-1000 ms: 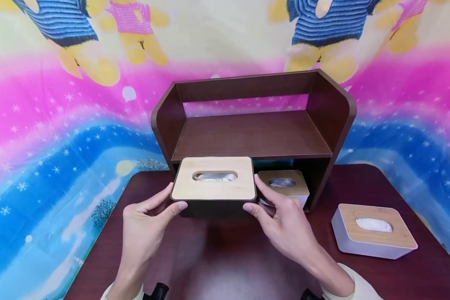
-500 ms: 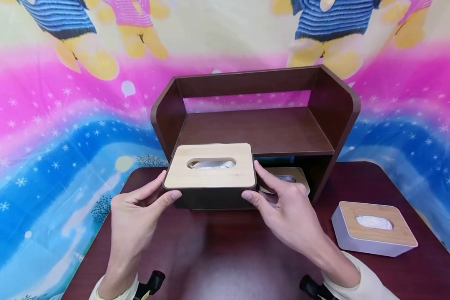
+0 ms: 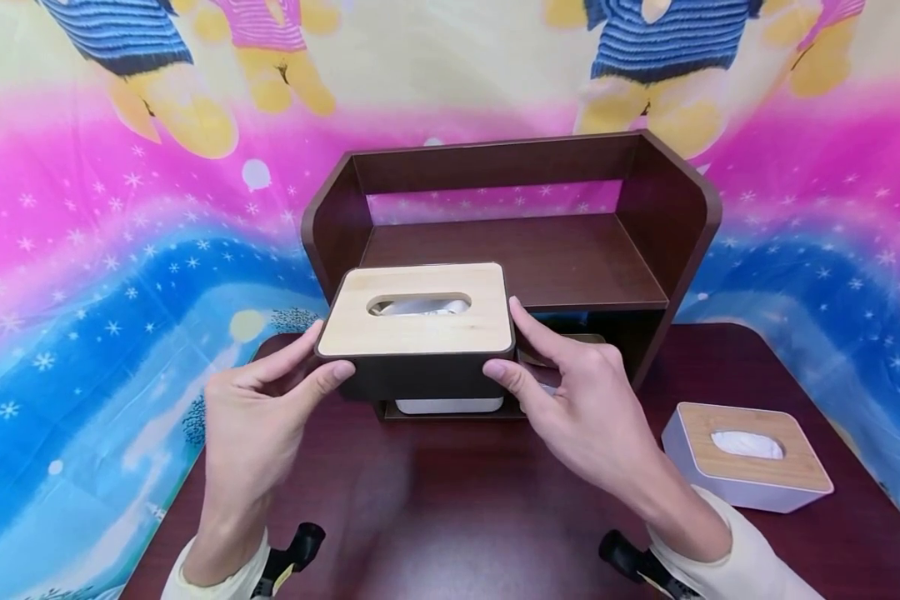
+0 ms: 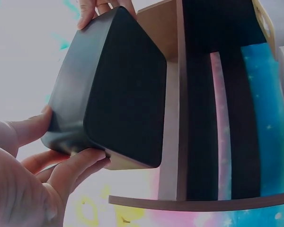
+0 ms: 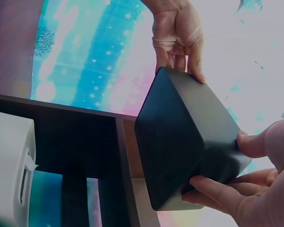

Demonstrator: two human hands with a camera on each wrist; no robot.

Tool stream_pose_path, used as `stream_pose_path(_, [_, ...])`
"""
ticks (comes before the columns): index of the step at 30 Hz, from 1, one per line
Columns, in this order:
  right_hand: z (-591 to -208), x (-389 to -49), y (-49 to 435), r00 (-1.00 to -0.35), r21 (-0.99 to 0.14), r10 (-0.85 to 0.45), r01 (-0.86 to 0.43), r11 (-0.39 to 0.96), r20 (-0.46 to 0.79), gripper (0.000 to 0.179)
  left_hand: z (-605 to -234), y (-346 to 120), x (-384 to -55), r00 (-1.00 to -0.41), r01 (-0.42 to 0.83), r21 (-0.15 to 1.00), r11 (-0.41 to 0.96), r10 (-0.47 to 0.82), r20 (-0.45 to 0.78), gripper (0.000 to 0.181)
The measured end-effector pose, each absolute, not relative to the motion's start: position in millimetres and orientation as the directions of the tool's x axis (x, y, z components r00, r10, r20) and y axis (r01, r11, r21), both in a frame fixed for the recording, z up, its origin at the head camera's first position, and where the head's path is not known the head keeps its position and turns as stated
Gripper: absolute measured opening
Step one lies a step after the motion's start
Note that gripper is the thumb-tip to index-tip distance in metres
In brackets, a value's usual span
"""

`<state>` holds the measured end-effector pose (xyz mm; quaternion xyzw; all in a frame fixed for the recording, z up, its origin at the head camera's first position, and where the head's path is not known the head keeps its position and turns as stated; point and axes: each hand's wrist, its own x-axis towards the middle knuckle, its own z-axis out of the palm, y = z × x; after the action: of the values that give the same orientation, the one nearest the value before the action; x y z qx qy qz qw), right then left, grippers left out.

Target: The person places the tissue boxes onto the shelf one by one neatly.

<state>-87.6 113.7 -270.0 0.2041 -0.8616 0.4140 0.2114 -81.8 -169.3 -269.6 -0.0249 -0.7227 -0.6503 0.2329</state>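
Note:
Both my hands hold up a black tissue box (image 3: 420, 375) with a pale wooden lid, in front of the dark brown desk shelf (image 3: 570, 262). My left hand (image 3: 251, 442) grips its left end, thumb on the near side. At the right end is my right hand (image 3: 585, 417), gripping the same way. The wrist views show the plain black underside (image 4: 128, 94) tilted, off the shelf board. White paper shows in the lid's slot. Below the held box, the white lower edge of another tissue box (image 3: 450, 406) shows in the lower compartment.
A white tissue box with a wooden lid (image 3: 750, 458) stands on the dark red table (image 3: 450, 517) at the right. My right hand mostly hides another tissue box (image 3: 587, 338) in the shelf's lower right. A printed cloth (image 3: 157, 292) hangs behind.
Both hands have raised the black tissue box from the lower compartment's height to near the upper board. The lower white box edge has come into sight beneath it.

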Motion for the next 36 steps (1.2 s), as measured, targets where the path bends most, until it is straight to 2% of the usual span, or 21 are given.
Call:
stream_pose_path(9, [-256, -98, 112, -0.801, -0.583, -0.179, -0.549, 0.6, 0.571, 0.064, -258, -169, -92, -0.869, 0.391, 0.898, 0.2, -0.242, 0.432, 0.051])
stream_pose_path(16, [-246, -123, 106, -0.852, -0.626, -0.124, -0.465, 0.625, 0.509, 0.062, -252, -167, -116, -0.883, 0.357, 0.86, 0.366, -0.168, 0.438, 0.052])
stream_pose_path(21, [-248, -145, 97, -0.866, -0.671, -0.076, -0.436, 0.599, 0.495, 0.061, -252, -164, -137, -0.896, 0.36, 0.866, 0.347, -0.132, 0.425, 0.055])
stream_pose_path(36, [-260, -182, 82, -0.882, -0.706, -0.042, -0.404, 0.581, 0.47, 0.061, -267, -154, -178, -0.869, 0.37, 0.859, 0.355, -0.195, 0.455, 0.052])
